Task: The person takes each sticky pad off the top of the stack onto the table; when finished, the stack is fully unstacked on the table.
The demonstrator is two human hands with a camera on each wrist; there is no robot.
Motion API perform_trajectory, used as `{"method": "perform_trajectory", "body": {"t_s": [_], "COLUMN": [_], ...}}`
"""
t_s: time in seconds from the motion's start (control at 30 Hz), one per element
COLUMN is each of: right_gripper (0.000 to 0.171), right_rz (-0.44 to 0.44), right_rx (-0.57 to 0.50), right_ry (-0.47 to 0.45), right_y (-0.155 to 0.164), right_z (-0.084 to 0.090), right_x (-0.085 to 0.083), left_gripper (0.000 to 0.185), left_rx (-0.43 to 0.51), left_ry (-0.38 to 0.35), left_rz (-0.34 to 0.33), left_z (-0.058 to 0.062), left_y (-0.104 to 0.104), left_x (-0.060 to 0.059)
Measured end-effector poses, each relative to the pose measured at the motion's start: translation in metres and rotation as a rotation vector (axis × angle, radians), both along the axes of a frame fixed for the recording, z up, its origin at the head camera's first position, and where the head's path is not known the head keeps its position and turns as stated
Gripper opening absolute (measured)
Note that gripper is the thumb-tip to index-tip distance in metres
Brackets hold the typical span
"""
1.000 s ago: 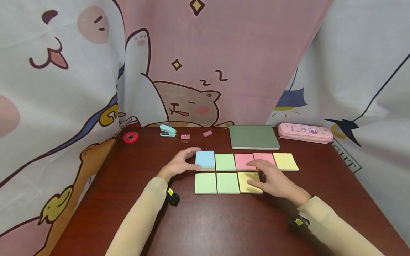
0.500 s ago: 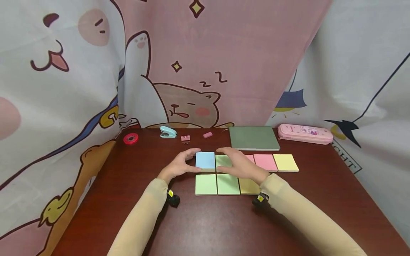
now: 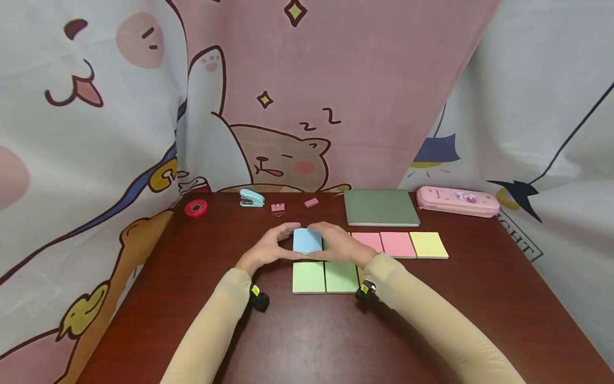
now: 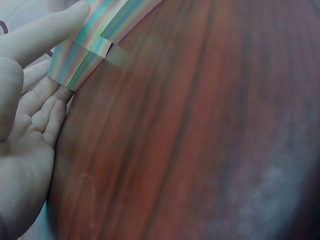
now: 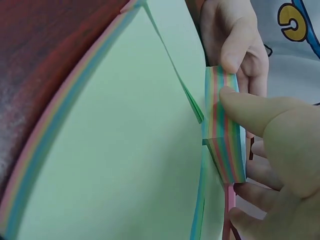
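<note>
A stack of sticky notes (image 3: 307, 241) with a blue top stands at the left end of the back row of pads. My left hand (image 3: 267, 248) grips its left side, thumb on the front edge and fingers towards the back. From the right, my right hand (image 3: 339, 246) holds the same stack, its thumb against the striped front edges (image 5: 221, 110) in the right wrist view. That hand mostly covers a green pad beside the stack. Directly in front lie two light green pads (image 3: 308, 277), and the right wrist hides most of a yellow pad next to them.
Two pink pads (image 3: 397, 244) and a yellow pad (image 3: 428, 245) continue the back row. Behind are a green notebook (image 3: 381, 207), pink pencil case (image 3: 458, 201), pink eraser (image 3: 311, 202), pink binder clip (image 3: 277, 208), blue stapler (image 3: 251, 198) and red round item (image 3: 195, 208).
My right hand has moved left from above the pink and yellow pads, over the green pad, to the right side of the blue-topped stack. My left hand has stayed in place.
</note>
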State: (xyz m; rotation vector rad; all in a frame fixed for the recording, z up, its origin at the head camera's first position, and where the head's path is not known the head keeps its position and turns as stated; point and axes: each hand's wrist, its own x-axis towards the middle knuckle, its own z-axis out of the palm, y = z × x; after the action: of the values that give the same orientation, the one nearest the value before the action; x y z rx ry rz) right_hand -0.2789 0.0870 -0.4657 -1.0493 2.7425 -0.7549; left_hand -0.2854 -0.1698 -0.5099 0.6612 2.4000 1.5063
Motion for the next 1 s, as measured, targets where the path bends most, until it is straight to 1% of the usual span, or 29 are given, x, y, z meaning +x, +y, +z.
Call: {"method": "perform_trajectory", "body": {"t_s": [0.27,0.4,0.5,0.63,0.8,0.87,1.0], "right_gripper": [0.081,0.080,0.078,0.076,0.072,0.071,0.071], "right_rz": [-0.012,-0.014,-0.022,-0.045,-0.034,-0.028,-0.036], "right_rx": [0.005,-0.015,-0.039,-0.069,-0.123,-0.140,-0.149], "right_ry": [0.037,0.050,0.061,0.081,0.134,0.162,0.172], "right_y": [-0.002,0.004,0.013,0.035,0.075,0.093,0.128], "right_z": [-0.003,-0.005,-0.003,0.003,0.008,0.008,0.006], "right_x": [-0.003,-0.004,-0.003,0.004,0.018,0.024,0.039], "left_gripper": [0.086,0.088,0.088,0.087,0.087,0.087,0.086], "left_rx": [-0.007,-0.004,-0.001,-0.006,-0.007,-0.006,-0.011], "left_ry": [-0.002,0.003,0.010,0.020,0.036,0.041,0.038], "left_rz": [0.008,0.010,0.002,-0.009,-0.021,-0.025,-0.022], "left_z": [0.000,0.000,0.001,0.000,0.000,-0.001,-0.002], "left_y": [0.001,0.002,0.002,0.004,0.003,0.002,0.001], "left_x": [0.002,0.002,0.001,0.001,0.000,-0.001,-0.002]}}
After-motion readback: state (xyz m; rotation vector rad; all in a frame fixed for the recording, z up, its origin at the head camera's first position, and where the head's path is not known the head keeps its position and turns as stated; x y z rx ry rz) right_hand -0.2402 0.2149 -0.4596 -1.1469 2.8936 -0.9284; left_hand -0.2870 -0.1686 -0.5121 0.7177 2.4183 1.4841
